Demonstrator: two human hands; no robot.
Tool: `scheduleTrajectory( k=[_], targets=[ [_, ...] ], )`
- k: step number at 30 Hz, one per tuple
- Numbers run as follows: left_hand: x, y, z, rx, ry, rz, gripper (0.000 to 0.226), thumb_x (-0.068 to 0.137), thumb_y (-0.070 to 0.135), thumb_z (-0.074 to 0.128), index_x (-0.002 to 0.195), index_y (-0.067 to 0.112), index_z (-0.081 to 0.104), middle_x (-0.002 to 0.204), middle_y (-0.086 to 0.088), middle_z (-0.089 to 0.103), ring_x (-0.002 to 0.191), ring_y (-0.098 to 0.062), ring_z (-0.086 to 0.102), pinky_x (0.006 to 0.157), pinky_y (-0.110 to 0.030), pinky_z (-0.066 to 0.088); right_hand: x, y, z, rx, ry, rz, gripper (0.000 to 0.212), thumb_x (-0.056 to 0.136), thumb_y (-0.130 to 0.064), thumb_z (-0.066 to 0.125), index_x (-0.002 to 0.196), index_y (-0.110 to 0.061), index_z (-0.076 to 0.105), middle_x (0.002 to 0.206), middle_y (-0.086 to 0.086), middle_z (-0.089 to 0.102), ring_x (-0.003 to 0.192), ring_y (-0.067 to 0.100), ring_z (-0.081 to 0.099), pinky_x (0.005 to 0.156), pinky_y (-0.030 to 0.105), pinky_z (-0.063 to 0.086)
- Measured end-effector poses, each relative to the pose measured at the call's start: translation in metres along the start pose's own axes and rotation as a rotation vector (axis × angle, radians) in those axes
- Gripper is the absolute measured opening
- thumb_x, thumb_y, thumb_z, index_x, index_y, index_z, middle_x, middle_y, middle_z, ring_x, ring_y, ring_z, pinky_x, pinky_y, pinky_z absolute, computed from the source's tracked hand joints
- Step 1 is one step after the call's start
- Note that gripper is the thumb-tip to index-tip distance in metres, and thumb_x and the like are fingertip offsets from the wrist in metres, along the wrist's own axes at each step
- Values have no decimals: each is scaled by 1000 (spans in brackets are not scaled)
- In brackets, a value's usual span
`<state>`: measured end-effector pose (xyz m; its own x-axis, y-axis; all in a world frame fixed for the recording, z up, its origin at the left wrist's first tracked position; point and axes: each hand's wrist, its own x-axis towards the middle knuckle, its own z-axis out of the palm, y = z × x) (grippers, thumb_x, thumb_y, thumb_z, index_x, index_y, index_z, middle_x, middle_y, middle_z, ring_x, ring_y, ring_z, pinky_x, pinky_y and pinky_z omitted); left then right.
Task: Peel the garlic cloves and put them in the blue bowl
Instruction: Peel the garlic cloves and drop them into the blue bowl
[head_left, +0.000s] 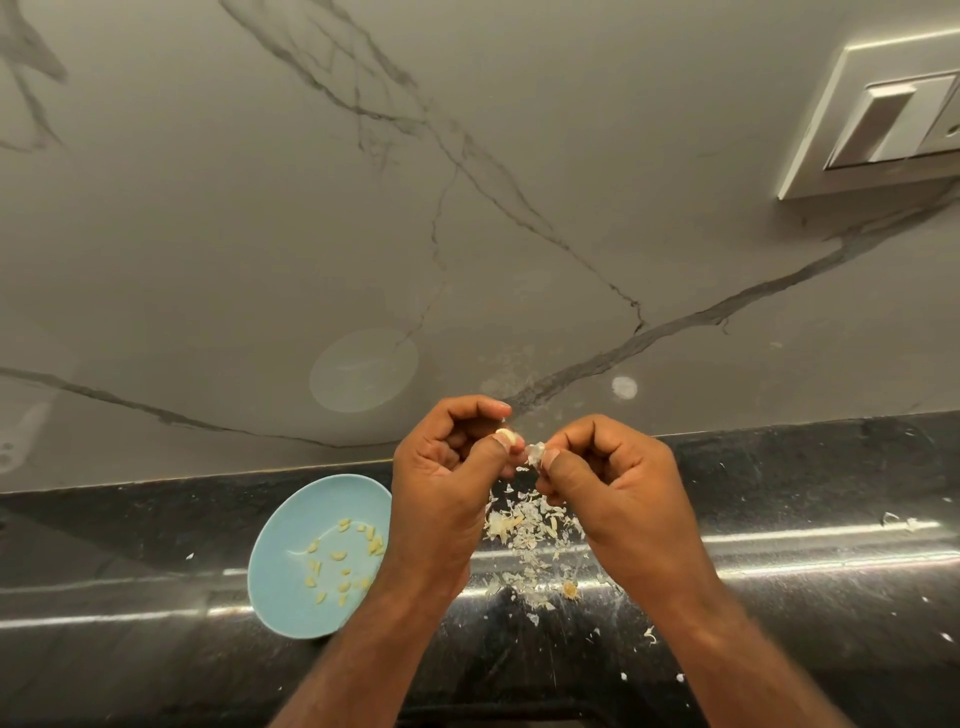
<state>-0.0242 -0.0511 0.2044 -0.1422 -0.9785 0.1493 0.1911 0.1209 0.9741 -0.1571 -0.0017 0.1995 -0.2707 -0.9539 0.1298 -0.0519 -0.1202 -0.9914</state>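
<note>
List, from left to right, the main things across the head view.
blue bowl → left hand → garlic clove it grips → strip of skin → right hand pinching it → switch plate on the wall. The peel pile under the hands overlaps them, so it is left out.

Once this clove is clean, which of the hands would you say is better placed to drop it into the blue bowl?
Probably left. The left hand pinches the garlic clove, and the blue bowl sits on its side; the right hand holds only peel.
</note>
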Motion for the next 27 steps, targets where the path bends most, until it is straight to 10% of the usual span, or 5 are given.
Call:
scheduleTrajectory(
  k=[3,7,12,24,27],
  targets=[
    [1,0,1,5,18,27,23,77,8,63,85,27,74,73,-8,68,69,-19,65,65,-24,53,3,6,-5,-67,97,-19,19,93,-18,67,74,-13,66,67,12,64,68,36,61,63,43,56],
    [1,-4,2,16,39,52,29,78,6,57,85,28,74,68,-5,65,66,-20,60,63,-26,52,12,11,-16,-269,176,-36,21,95,-22,65,75,-18,62,63,-6,61,55,5,53,52,20,47],
    [0,-8,8,4,72,21,34,76,4,50,78,25,76,62,-2,62,61,-15,57,57,-25,50,21,23,-26,-454,188,46,24,97,-8,60,115,-24,61,96,-12,65,83,1,63,69,19,52],
    [3,-16,11,34,65,-223,31,91,-7,57,78,13,76,74,-8,72,70,-16,66,61,-22,53,26,27,-38,-517,174,-19,35,96,5,52,103,-22,73,124,-17,59,106,-13,55,91,9,45],
    [2,-16,10,31,29,-285,15,90,-2,65,90,9,76,82,-10,76,76,-17,71,68,-20,57,25,26,-42,-413,291,-75,26,93,-3,65,93,-29,69,106,-12,70,95,-2,66,82,14,54]
  ],
)
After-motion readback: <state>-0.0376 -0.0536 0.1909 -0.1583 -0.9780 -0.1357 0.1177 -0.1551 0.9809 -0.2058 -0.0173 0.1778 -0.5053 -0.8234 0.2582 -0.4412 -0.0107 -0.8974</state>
